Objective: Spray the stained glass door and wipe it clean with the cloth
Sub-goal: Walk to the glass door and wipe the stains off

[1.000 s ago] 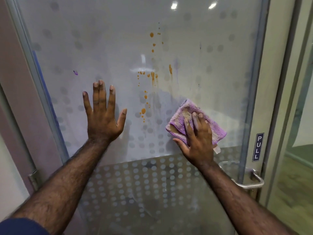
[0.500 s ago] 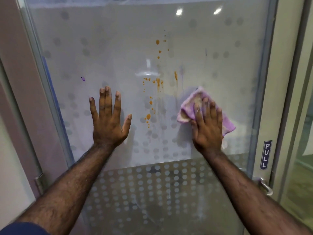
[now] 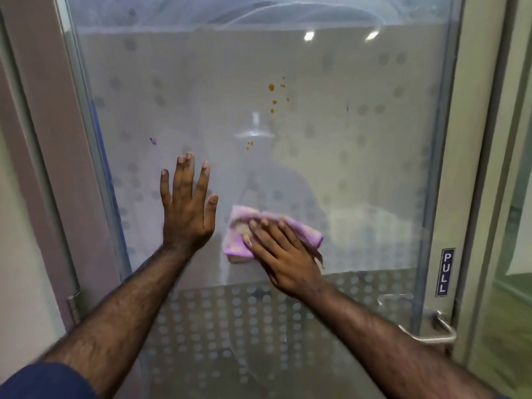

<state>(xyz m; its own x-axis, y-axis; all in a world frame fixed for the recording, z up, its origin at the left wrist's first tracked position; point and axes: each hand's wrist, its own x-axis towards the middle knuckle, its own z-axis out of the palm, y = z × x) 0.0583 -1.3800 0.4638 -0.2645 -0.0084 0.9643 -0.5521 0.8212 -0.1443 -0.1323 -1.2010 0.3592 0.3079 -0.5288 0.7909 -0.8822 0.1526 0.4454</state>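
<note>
The right hand (image 3: 285, 254), fingers flat, presses the cloth (image 3: 237, 244) on the glass door (image 3: 359, 182), lower and further left than a second ago; the left hand (image 3: 187, 208) rests open on the glass, empty. Above, the lower orange drips are gone (wiped, apparently), yet several orange spots (image 3: 271, 87) remain to clean.

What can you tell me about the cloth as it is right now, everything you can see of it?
The cloth is lilac, soft and fluffy like microfibre, folded into a thick pad. Its left part shows brownish-orange soiling. It lies flat against the glass door, low on the frosted area. The right hand presses it there with straight fingers over its middle; its ends stick out on both sides.
</note>
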